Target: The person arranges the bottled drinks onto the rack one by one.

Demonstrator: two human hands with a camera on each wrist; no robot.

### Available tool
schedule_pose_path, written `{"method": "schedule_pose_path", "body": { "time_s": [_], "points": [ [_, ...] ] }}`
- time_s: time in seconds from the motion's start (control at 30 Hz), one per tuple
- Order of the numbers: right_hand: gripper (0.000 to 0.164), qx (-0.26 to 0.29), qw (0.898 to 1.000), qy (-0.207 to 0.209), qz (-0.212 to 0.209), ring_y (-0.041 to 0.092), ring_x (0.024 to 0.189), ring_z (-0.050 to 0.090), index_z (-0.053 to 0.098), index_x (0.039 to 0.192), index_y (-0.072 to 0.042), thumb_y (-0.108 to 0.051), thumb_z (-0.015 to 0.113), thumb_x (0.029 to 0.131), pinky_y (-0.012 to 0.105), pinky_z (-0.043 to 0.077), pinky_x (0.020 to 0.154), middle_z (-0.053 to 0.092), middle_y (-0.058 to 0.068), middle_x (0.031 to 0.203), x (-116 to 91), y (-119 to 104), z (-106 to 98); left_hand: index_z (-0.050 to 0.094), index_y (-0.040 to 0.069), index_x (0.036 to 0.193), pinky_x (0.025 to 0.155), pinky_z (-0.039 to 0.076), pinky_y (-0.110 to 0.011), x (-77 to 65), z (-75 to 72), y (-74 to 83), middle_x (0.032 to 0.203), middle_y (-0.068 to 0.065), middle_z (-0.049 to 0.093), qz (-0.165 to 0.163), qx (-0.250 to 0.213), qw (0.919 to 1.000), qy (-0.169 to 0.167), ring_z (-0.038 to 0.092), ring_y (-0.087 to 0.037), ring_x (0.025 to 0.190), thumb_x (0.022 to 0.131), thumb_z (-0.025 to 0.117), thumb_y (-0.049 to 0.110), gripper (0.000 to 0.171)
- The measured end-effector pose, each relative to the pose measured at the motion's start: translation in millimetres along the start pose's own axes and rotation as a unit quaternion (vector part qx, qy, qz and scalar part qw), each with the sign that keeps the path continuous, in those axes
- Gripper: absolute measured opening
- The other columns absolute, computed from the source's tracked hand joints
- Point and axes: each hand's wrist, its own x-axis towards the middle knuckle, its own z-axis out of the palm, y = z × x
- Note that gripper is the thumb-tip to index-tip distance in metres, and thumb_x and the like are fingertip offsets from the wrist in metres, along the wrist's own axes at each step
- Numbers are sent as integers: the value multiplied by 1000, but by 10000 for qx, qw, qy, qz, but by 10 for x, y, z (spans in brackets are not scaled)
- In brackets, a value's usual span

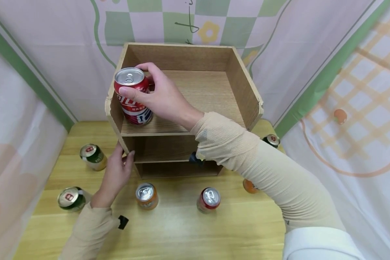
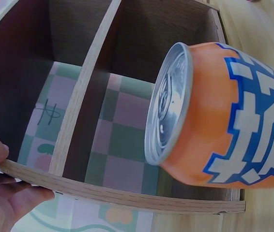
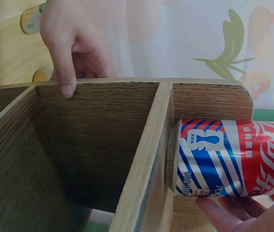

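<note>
My right hand (image 1: 169,95) grips a red cola can (image 1: 134,99) round its upper part, thumb on the near side and fingers behind. The can stands upright at the left front corner of the top level of a wooden shelf (image 1: 195,83). In the right wrist view the can's base (image 3: 173,157) is right at the shelf board. My left hand (image 1: 117,175) holds the shelf's left side panel lower down, with the thumb (image 3: 65,77) on the inner face and the other fingers outside.
On the wooden table (image 1: 178,234) stand an orange can (image 1: 147,196) and a red can (image 1: 208,200) before the shelf. Two green cans (image 1: 93,157) are at the left. Another green can (image 1: 272,140) and an orange can (image 1: 250,186) show partly behind the right arm.
</note>
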Motion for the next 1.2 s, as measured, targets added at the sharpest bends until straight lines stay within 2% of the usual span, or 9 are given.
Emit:
{"method": "schedule_pose_path", "body": {
  "time_s": [0.13,0.3,0.6,0.9,1.03,1.2],
  "points": [
    [64,66,9997,-109,216,11,113,59,46,141,-13,-37,78,91,20,51,93,61,1,123,-3,-9,-26,47,-11,136,89,58,-53,-1,2,0,132,-35,56,-5,-42,10000,-4,59,-52,117,99,54,-12,38],
    [68,-4,9998,-38,204,12,119,56,43,146,-9,-37,75,93,19,50,96,59,5,131,-44,-43,-121,48,-11,134,89,57,-53,-4,-6,1,130,-35,57,5,-34,10000,21,59,-51,117,99,53,-11,36],
    [57,-109,9999,59,104,13,123,55,48,142,-10,-34,73,96,22,48,100,57,5,134,-237,-137,-401,48,-12,132,90,57,-54,2,-28,6,130,-36,57,15,-36,10000,73,59,-51,117,99,52,-12,33],
    [45,-89,9997,114,-171,12,118,59,55,137,-9,-24,71,98,29,51,101,62,4,128,-561,-156,-740,48,-13,130,87,58,-54,1,-17,-23,127,-36,58,59,2,9999,109,60,-50,116,97,55,-13,34],
    [39,53,9995,196,-254,17,117,60,57,133,-6,-15,69,98,32,51,102,63,7,127,-716,-145,-880,47,-12,134,88,58,-56,0,-21,-26,128,-34,58,62,44,10000,50,60,-50,117,98,54,-12,36],
    [29,779,9962,334,-181,26,111,63,60,126,-2,-9,67,98,30,55,97,65,14,120,-940,-110,-1020,46,-12,135,89,57,-57,0,-32,-29,130,-35,56,20,30,10000,16,59,-51,118,99,53,-11,37]
  ]
}}
